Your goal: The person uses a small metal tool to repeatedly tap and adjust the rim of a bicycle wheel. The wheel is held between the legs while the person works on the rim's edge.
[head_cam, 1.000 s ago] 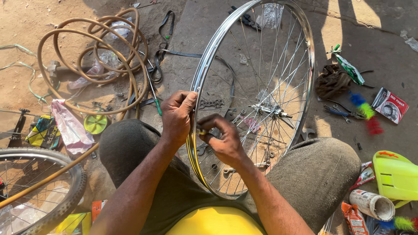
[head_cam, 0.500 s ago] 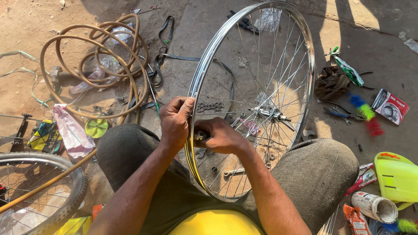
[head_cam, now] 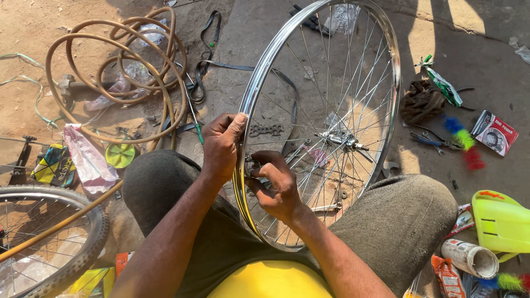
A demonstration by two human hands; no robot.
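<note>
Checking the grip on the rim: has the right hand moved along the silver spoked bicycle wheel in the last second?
Yes. The right hand has slid down and leftward, away from the wheel's hub, nearer the left hand gripping the silver spoked bicycle wheel.

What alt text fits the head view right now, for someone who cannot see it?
A seated person steadies a bare spoked bicycle wheel between the knees: the left hand grips the rim, and the right hand works at a spoke just inside it. A coiled tan hose and pliers lie on the ground.

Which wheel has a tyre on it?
The wheel at the bottom left corner wears a black tyre. The big wheel between the knees, held by both hands, is only bare shiny rim and spokes.
</note>
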